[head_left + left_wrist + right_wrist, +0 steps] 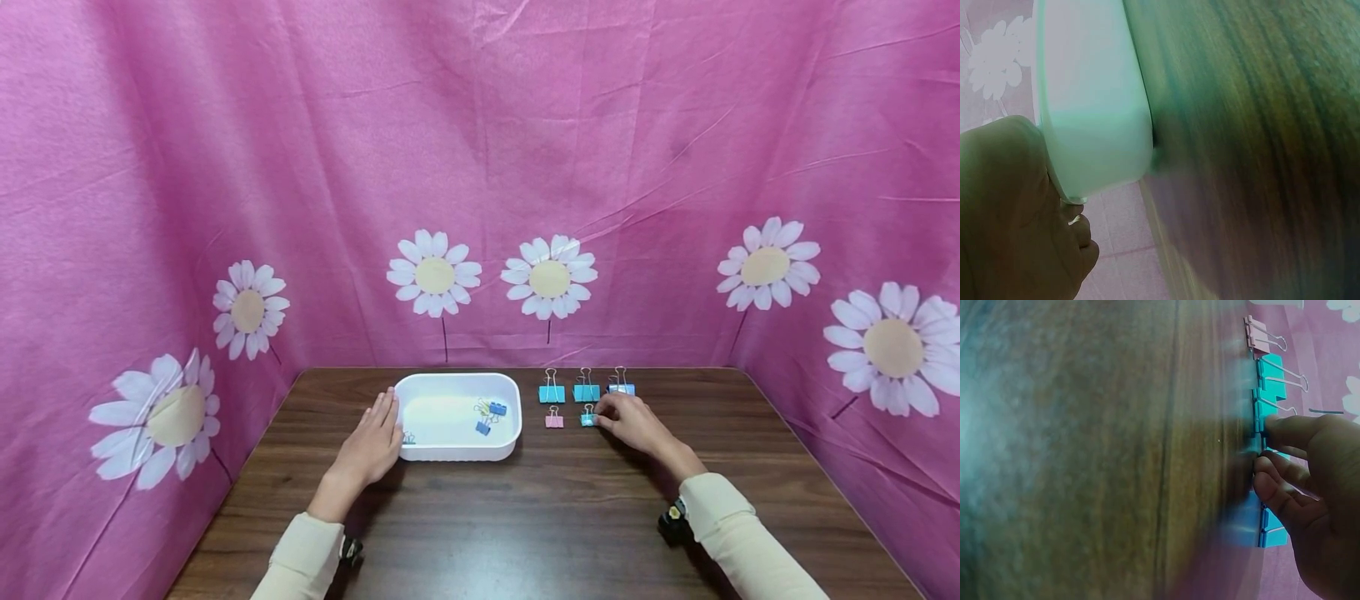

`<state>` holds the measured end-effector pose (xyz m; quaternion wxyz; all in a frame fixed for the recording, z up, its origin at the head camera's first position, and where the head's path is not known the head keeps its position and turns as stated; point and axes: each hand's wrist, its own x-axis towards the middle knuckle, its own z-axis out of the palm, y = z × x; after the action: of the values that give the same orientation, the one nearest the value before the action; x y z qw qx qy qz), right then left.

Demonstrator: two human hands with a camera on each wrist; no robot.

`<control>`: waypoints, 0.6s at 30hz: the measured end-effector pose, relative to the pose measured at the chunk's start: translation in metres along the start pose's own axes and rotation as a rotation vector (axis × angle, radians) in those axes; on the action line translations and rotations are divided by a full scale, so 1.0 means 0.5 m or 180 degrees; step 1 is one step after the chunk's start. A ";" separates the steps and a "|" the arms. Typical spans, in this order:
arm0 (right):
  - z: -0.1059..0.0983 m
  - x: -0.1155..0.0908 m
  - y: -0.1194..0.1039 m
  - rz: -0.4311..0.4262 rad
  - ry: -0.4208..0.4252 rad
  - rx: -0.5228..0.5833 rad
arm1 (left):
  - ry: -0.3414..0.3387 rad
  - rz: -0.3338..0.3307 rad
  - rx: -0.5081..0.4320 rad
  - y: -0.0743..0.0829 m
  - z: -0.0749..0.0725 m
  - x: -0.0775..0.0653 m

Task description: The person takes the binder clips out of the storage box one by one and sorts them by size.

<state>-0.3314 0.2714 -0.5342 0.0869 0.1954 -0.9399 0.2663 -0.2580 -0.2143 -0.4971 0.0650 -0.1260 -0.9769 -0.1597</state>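
Note:
My left hand (372, 446) rests along the left wall of a white tray (457, 452), fingers fairly straight over the rim; the left wrist view shows the hand (1016, 219) against the tray's corner. With bent fingers, my right hand (636, 423) pinches the right edge of a small teal binder clip (587, 421), which stands on the table. To its left stands a pink binder clip (554, 422). Behind are two larger teal binder clips (552, 395) and a blue binder clip (621, 389), partly covered by the hand. Some right fingertips are curled together in the right wrist view.
Inside the tray lie blue binder clips (497, 409), something yellowish, and a small clip at the near left corner. The dark wooden table (480, 525) ends at a pink curtain (480, 167) printed with daisies, which encloses the back and sides.

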 end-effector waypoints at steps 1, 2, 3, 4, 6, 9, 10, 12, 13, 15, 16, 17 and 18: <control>-0.001 0.000 0.000 0.0002 -0.0017 -0.0004 | -0.0001 0.0002 0.0000 0.000 0.000 0.000; -0.002 0.000 0.000 0.0020 -0.0028 -0.0006 | -0.0005 0.0002 -0.0002 0.000 0.000 0.000; -0.004 0.000 0.001 0.0007 -0.0031 -0.0028 | -0.0002 0.0008 -0.0003 -0.001 -0.001 -0.001; -0.005 0.001 0.001 -0.0002 -0.0029 -0.0051 | -0.0001 0.0011 -0.0003 -0.001 0.000 -0.001; -0.010 0.004 0.000 -0.0029 -0.0006 -0.0106 | 0.0009 0.0018 -0.0013 -0.001 -0.001 -0.002; -0.019 0.011 -0.006 -0.0083 0.0079 -0.0194 | 0.0052 0.0037 -0.0031 -0.002 -0.003 -0.003; -0.023 0.014 -0.010 -0.0106 0.0099 -0.0211 | 0.0061 0.0044 -0.0021 -0.001 -0.003 -0.003; -0.031 0.022 -0.021 -0.0174 0.0123 -0.0248 | 0.0090 0.0061 -0.0027 0.000 -0.003 -0.004; -0.035 0.027 -0.028 -0.0220 0.0125 -0.0271 | 0.0099 0.0069 -0.0030 0.000 -0.003 -0.004; -0.044 0.040 -0.046 -0.0320 0.0103 -0.0328 | 0.0093 0.0063 -0.0019 0.000 -0.004 -0.004; -0.049 0.047 -0.057 -0.0375 0.0090 -0.0356 | 0.0084 0.0058 -0.0016 0.000 -0.003 -0.004; -0.053 0.054 -0.068 -0.0422 0.0064 -0.0376 | 0.0078 0.0050 -0.0027 0.000 -0.003 -0.004; -0.057 0.062 -0.080 -0.0478 0.0040 -0.0389 | 0.0067 0.0043 -0.0019 0.000 -0.003 -0.003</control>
<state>-0.3413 0.2455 -0.4834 0.1242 0.2579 -0.9365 0.2024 -0.2564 -0.2153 -0.4960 0.0760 -0.1310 -0.9749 -0.1634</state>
